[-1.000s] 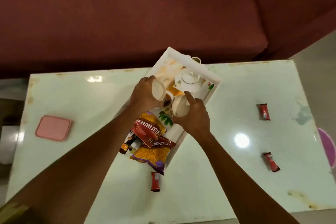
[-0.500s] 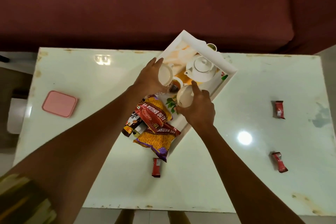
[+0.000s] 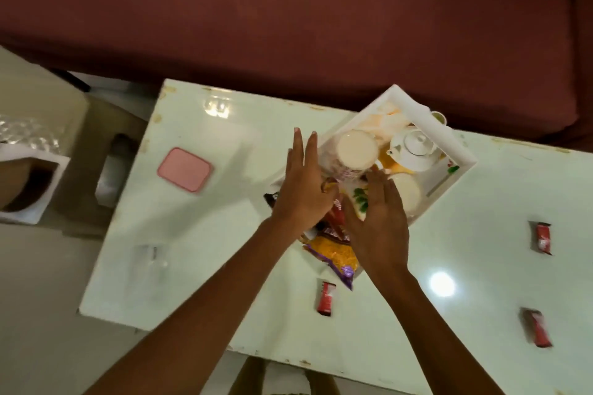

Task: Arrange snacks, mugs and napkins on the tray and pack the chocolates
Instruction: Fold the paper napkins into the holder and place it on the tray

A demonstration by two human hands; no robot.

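Note:
A white tray (image 3: 414, 104) with a printed teapot picture sits tilted on the pale green table (image 3: 199, 234). Two white mugs stand in it: one (image 3: 357, 151) at its left side, another (image 3: 406, 191) nearer its right edge. Red and yellow snack packets (image 3: 335, 253) lie across the tray's near end. My left hand (image 3: 303, 184) hovers flat just left of the first mug, fingers apart, holding nothing. My right hand (image 3: 378, 228) is spread over the packets beside the second mug, also empty. Three red chocolates lie on the table: one (image 3: 325, 298) near the front, two (image 3: 542, 237) (image 3: 539, 327) at the right.
A pink lid or box (image 3: 184, 169) lies on the table's left part. A dark red sofa (image 3: 288, 9) runs along the far side. A white-rimmed open box (image 3: 29, 183) and a cardboard carton stand on the floor at the left.
Both hands have let go of the mugs, which now stand in the tray, and the hands have drawn back with fingers spread. The camera has swung left.

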